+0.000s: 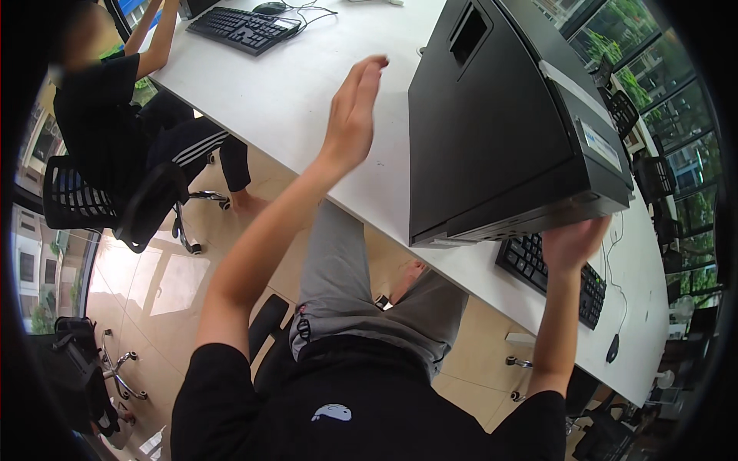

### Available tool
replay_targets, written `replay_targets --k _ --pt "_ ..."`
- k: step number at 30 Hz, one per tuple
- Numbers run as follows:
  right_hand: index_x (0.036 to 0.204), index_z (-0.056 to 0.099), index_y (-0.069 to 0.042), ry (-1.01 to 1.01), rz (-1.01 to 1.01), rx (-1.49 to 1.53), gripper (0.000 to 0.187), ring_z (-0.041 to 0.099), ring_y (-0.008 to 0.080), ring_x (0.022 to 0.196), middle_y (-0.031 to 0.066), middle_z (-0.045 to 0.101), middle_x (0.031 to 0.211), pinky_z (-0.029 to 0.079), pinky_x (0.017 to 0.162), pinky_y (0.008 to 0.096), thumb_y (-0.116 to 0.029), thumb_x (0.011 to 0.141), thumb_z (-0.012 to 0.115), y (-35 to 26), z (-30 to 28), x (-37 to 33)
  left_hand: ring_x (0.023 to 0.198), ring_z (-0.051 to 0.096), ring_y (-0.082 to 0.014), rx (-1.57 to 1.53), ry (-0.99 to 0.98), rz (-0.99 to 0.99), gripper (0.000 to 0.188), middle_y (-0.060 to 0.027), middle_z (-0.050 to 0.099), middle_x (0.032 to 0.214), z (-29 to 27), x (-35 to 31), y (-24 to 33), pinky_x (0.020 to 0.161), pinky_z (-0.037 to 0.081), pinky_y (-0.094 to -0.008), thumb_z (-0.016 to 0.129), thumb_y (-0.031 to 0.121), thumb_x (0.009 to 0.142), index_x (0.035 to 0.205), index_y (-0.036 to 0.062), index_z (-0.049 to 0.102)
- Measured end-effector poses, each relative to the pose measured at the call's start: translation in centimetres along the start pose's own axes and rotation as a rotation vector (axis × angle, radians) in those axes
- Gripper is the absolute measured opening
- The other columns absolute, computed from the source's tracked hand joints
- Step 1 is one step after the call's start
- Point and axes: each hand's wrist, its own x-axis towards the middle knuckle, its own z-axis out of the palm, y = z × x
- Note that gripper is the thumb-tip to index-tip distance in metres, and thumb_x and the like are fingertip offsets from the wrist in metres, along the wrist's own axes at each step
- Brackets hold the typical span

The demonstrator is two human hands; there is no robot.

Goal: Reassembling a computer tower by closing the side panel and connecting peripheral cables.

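Note:
A black computer tower (500,131) stands on the white table (269,100) in front of me, to the right, and looks slightly tilted. My right hand (573,244) is at its near right lower corner, gripping it there; the fingertips are hidden by the case. To the left of the tower, my left hand (352,123) is raised over the table edge with its fingers stretched out. It holds nothing and is apart from the tower. A black keyboard (592,298) lies partly hidden behind the tower and my right hand.
Another keyboard (238,29) and a mouse (270,8) with cables lie at the far left of the table. A second mouse (613,349) sits near the right end. A person in black (100,107) sits at the left on a mesh office chair (84,192).

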Motion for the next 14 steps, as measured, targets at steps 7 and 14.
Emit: replay_targets --k 7,14 --pt "0.161 0.037 0.003 -0.300 -0.374 -0.422 0.100 0.049 0.0298 0.148 0.0173 0.050 0.158 0.037 0.125 0.0455 -0.038 0.088 0.092 2.1 5.9 -7.4 0.128 0.058 -0.0263 -0.144 -0.229 -0.229 0.078 -0.0134 0.062 0.148 5.6 11.5 -9.0 0.114 0.042 -0.0389 0.034 0.065 0.114 0.151 0.0003 0.055" --pt "0.164 0.030 -0.005 -0.263 -0.504 -0.595 0.105 0.045 0.0264 0.148 0.0119 0.040 0.162 0.037 0.123 0.0403 -0.025 0.085 0.096 4.5 6.9 -7.2 0.129 0.058 -0.0276 -0.248 -0.308 -0.375 0.092 -0.0138 0.055 0.156 6.2 11.8 -9.1 0.120 0.037 -0.0443 0.037 0.077 0.108 0.164 0.0040 0.045"
